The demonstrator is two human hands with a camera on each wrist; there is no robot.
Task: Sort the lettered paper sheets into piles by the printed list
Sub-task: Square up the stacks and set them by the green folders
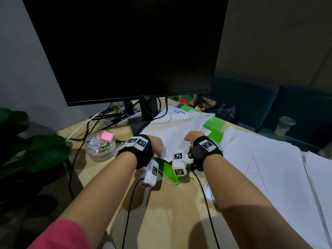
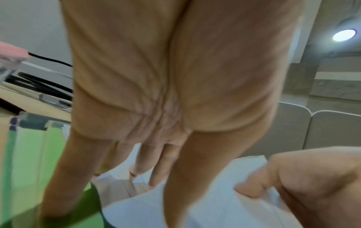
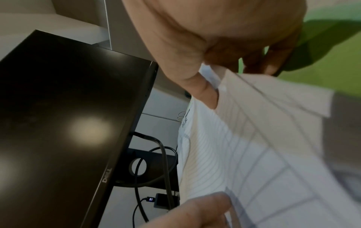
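Observation:
A loose stack of white sheets (image 1: 177,130) lies on a green folder (image 1: 169,170) in front of the monitor. The far top sheet reads "H.R." (image 1: 177,111). My left hand (image 1: 158,146) holds the stack's near left edge. In the left wrist view the left hand (image 2: 166,177) has its thumb over the sheets (image 2: 195,208) and its fingers (image 2: 140,166) beneath. My right hand (image 1: 190,138) grips the near right edge; the right wrist view shows that hand (image 3: 220,77) with thumb on top of the lifted sheets (image 3: 254,154) and fingers curled below.
A pile of sheets topped by a red letter A (image 1: 255,171) fills the table's right side. The black monitor (image 1: 125,47) and its stand rise just behind the stack. A clear jar of clips (image 1: 100,146), cables and a plant (image 1: 27,141) sit to the left.

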